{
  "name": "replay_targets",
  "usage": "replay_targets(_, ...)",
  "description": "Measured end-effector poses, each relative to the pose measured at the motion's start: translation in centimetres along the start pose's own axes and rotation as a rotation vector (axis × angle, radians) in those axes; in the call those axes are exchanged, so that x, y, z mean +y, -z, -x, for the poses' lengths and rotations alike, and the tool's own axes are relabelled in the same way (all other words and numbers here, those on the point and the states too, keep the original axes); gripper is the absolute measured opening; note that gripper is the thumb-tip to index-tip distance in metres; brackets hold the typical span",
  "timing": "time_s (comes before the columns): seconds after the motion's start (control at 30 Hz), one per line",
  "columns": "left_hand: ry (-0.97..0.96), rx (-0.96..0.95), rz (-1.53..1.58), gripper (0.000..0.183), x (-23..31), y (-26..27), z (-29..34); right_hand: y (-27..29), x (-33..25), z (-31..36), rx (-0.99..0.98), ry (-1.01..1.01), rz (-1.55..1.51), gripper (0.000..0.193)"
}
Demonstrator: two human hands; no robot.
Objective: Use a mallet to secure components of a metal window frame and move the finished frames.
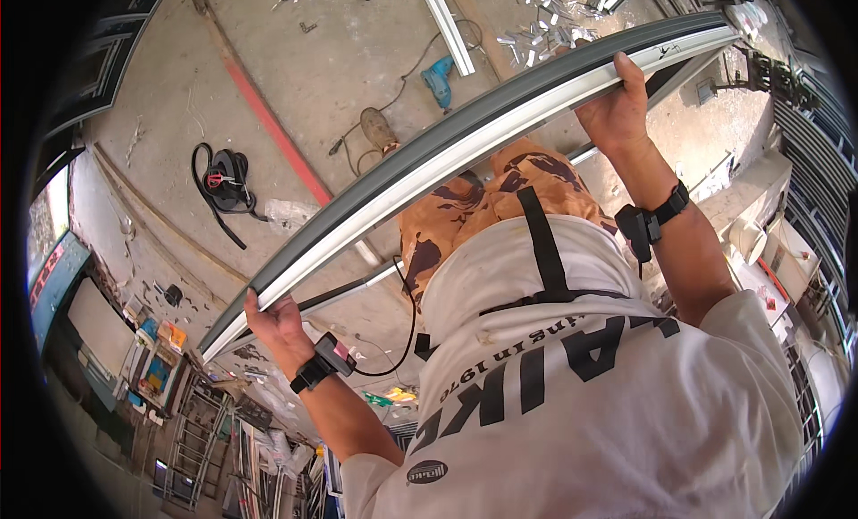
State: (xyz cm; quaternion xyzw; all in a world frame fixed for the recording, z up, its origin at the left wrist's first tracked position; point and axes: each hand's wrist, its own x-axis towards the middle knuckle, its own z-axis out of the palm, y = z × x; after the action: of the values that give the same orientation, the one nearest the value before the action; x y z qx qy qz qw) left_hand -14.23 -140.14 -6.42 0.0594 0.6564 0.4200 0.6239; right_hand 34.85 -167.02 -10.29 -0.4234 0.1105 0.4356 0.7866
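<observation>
A long aluminium window or door frame, dark grey on one face and white on the other, stretches across in front of my body, rising from lower left to upper right. Near its left end my left hand is closed on it, thumb over the edge. My right hand grips it close to the right end, with the thumb on the white face and the other fingers mostly hidden behind. Both wrists carry black straps with small devices. Part of the frame's other side shows beneath, partly covered by my body.
On the floor beyond lie a blue power drill with its cord, a red bar, a black coil, scattered metal offcuts and a white profile. Long strips lie at left. Racks of profiles stand at right.
</observation>
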Motion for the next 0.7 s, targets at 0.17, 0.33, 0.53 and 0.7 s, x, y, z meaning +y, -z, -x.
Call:
replay_targets(0.17, 0.021, -0.068, -0.077, 0.024, -0.7, -2.4, -1.0, 0.1, 0.5, -2.7, 0.178, 0.079, -0.066, 0.048)
replay_targets(0.33, 0.237, -0.116, -0.233, 0.032, 0.6, -4.4, 0.8, 0.0, -0.6, -3.3, 0.175, 0.124, -0.005, 0.072)
replay_targets(0.53, 0.672, -0.382, -0.793, 0.042, 2.5, -9.3, 5.3, -0.2, 0.2, -4.6, 0.24, 0.15, -0.031, 0.076)
replay_targets(0.7, -0.809, -0.999, -1.8, 0.046, 0.1, -16.0, 6.2, 0.2, 0.7, -2.7, 0.246, 0.198, 0.015, 0.077)
